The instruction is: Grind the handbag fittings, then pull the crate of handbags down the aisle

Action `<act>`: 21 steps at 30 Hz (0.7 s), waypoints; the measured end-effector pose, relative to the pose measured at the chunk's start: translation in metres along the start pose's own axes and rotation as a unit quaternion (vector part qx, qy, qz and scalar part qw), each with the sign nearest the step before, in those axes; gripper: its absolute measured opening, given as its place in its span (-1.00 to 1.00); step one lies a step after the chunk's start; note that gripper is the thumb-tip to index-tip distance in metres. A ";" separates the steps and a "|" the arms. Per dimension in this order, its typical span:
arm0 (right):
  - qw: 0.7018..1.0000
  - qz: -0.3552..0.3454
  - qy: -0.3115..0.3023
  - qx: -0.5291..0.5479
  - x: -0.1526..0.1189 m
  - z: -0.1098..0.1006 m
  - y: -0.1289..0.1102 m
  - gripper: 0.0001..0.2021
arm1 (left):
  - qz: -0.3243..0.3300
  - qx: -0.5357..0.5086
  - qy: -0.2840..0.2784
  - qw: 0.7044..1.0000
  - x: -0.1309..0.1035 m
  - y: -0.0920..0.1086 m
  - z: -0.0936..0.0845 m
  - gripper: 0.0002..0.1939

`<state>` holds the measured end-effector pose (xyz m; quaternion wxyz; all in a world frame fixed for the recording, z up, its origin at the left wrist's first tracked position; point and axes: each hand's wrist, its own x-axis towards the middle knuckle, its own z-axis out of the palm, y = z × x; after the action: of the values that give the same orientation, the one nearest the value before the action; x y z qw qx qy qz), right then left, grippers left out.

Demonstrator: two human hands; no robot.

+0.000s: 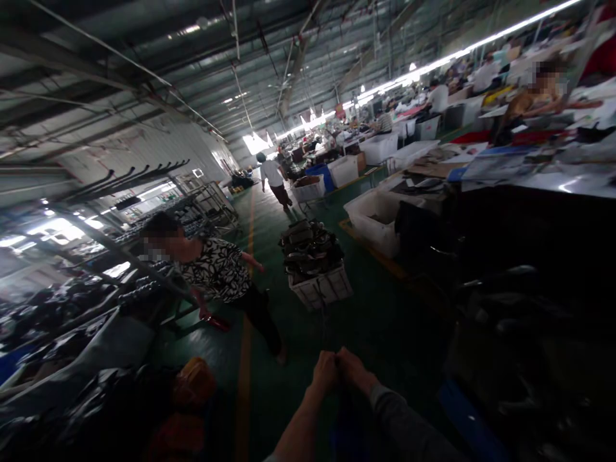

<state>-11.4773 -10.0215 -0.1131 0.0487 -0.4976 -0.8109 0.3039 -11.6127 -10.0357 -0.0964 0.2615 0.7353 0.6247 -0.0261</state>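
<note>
Side by side at the lower middle of the head view, my left hand (326, 371) and my right hand (355, 368) are both closed in fists, knuckles nearly touching. A thin dark cord (323, 317) runs from the front of a white crate (321, 289) down toward them, and both fists appear closed around its near end. What lies inside the fingers is dim. The crate stands on the green floor ahead of my hands, heaped above its rim with dark bundled pieces (310, 247).
A person in a patterned shirt (216, 269) walks close on the left, holding a red object. Farther up the aisle another person (274, 179) stands by a crate cart (308, 189). White bins (375, 218) and worktables line the right; dark piled goods (96, 410) fill the lower left.
</note>
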 end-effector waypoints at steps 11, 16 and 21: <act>0.998 -0.049 -0.006 -0.033 -0.211 0.087 0.026 -0.72 | 0.006 0.027 0.019 0.999 -0.155 0.090 0.140 -0.71; 0.996 -0.054 0.018 -0.061 -0.300 0.147 -0.026 -0.68 | 0.024 0.002 0.041 0.999 -0.260 0.074 0.189 -0.71; 0.994 -0.050 -0.019 -0.092 -0.373 0.193 -0.098 -0.71 | 0.030 -0.028 0.048 0.998 -0.372 0.052 0.216 -0.72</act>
<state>-11.4406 -10.4513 -0.1333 0.0023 -0.4532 -0.8600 0.2343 -11.5832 -10.4669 -0.1288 0.2524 0.7464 0.6147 0.0351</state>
